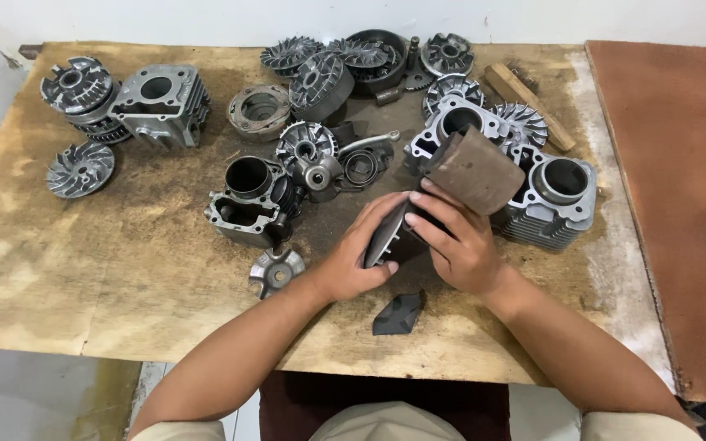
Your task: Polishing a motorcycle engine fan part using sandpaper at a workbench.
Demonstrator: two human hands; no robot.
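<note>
Free room, as I see it: bare wooden worktop [83,269] open at my near left. Obstacles: grey finned metal cylinder block [251,204] ahead left, another finned cylinder [553,196] crowding my right, small dark torn scrap [398,314] between my forearms.

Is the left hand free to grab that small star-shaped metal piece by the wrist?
Probably not yet: the left hand holds a round dark part, though the star piece lies unobstructed beside it.

Worn wooden table [124,269] strewn with grey engine cylinders [251,200] and finned discs [80,169]; left hand [357,257] and right hand [455,241] gripping dark round part [386,238] and brown sandpaper sheet [475,170].
</note>
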